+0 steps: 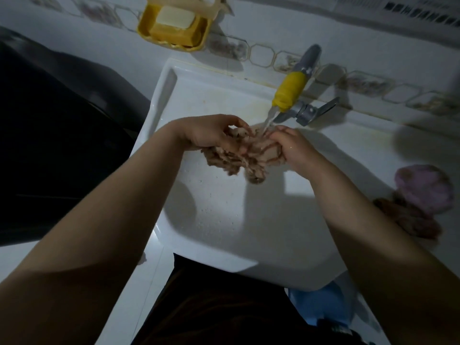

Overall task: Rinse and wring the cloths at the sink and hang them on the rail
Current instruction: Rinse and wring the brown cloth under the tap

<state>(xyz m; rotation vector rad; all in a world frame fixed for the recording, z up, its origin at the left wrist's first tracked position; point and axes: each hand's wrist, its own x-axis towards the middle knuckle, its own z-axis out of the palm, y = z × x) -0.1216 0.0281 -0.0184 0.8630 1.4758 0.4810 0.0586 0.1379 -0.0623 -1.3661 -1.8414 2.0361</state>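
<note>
Right now the fingers (234, 145) of the left hand (211, 133) curl around one end of a beige cloth (239, 158), and the right hand (286, 145) grips the other end, so both hold it bunched over the sink (224, 207) under the running water (268, 119). Judging by this, the task is early: this cloth is in its rinse, not yet wrung, and nothing is hung; no rail is in view. 2 more cloths wait on the sink's right ledge, a pink cloth (423, 188) and a brown cloth (410, 220) touching it, both crumpled. The held cloth looks shaggy and tufted, with limp wet clumps hanging below the hands. Water leaves a yellow sleeve (290, 89) fitted on the grey metal tap (306, 110). The sink is smooth, glossy white, beaded with droplets. On the tiled wall hangs a yellow plastic soap dish (149, 28) holding a pale soap bar (175, 17).
</note>
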